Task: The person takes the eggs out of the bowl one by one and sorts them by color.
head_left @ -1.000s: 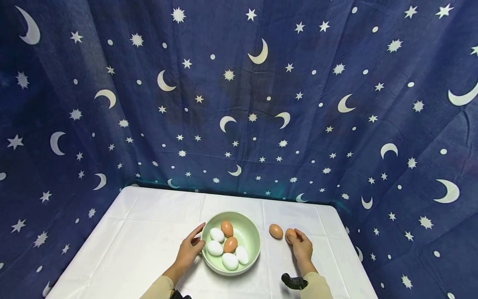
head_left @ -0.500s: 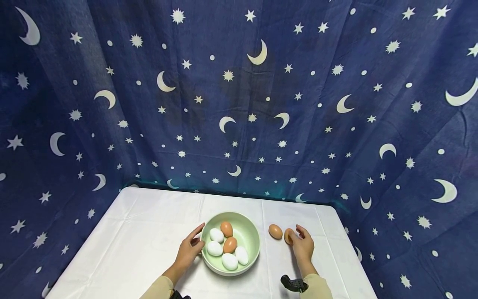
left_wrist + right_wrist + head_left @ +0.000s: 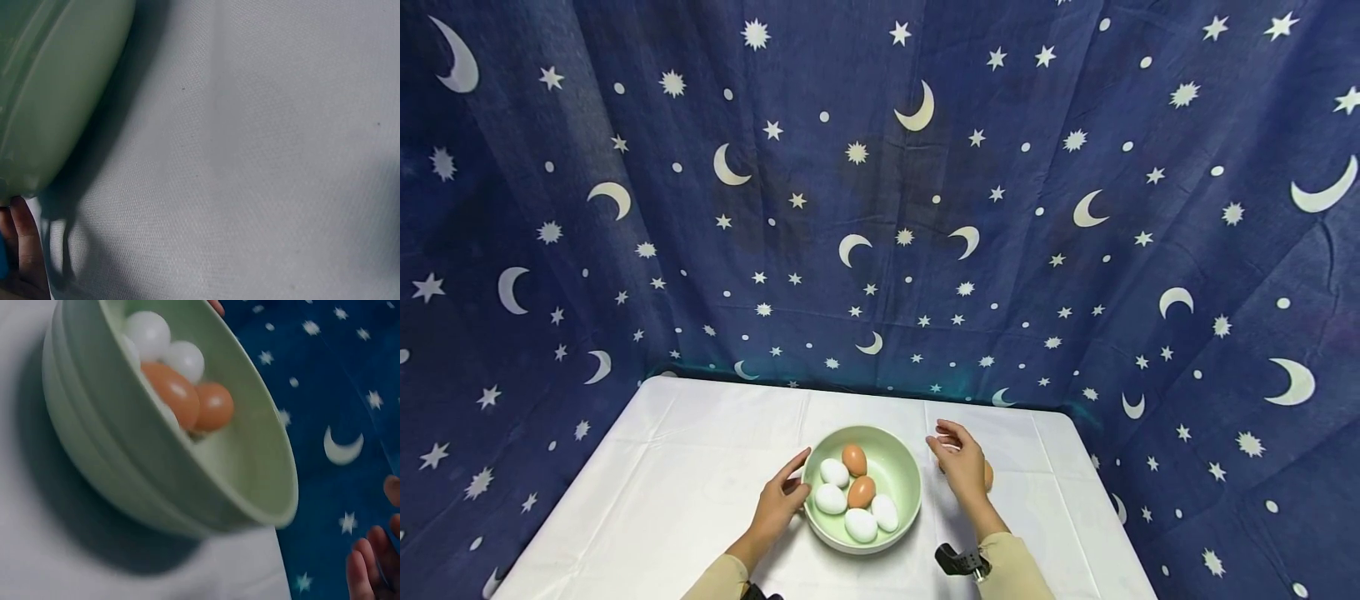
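Six eggs (image 3: 861,492) sit in the green bowl (image 3: 901,467): four white, two brown.
Left hand (image 3: 780,498) rests against the bowl's left side, thumb and forefinger spread wide along the rim. Right hand (image 3: 962,462) is just right of the bowl, grip slack, fingers parted from the thumb; another brown egg (image 3: 989,477), partly hidden behind it, lies on the white cloth (image 3: 700,467).

The bare left hand (image 3: 781,502) is held with thumb and forefinger parted, the bare right hand (image 3: 964,467) with fingers loosely bent.
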Action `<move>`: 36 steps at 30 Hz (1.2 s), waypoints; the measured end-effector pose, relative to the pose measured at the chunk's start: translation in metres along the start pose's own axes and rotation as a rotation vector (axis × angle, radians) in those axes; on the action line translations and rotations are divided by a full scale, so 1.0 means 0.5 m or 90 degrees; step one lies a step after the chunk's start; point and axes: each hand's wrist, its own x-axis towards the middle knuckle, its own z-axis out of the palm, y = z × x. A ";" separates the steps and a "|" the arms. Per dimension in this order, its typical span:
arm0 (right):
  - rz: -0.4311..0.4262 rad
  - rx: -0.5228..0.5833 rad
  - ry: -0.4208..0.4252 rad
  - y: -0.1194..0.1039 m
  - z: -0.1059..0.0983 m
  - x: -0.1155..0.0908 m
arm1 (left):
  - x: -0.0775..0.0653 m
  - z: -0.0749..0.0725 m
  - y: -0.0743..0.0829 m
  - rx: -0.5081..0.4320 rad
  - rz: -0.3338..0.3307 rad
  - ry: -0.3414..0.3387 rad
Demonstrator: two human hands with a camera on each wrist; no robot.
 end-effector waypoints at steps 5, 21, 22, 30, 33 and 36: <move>-0.024 -0.008 -0.147 -0.023 0.052 0.003 | -0.002 -0.001 0.002 -0.012 0.013 -0.004; -0.115 -0.143 -0.431 -0.014 0.154 0.003 | 0.000 -0.002 0.001 -0.012 0.004 -0.012; -0.115 -0.140 -0.433 -0.011 0.157 0.003 | 0.000 -0.001 0.002 -0.016 0.003 -0.013; -0.148 -0.167 -0.441 0.011 0.175 -0.002 | 0.000 0.002 0.001 -0.011 0.022 -0.006; -0.150 -0.164 -0.443 0.011 0.183 -0.004 | 0.000 0.001 -0.002 -0.002 0.018 -0.001; -0.139 -0.161 -0.443 0.007 0.190 -0.006 | 0.001 -0.002 -0.003 -0.010 -0.003 -0.002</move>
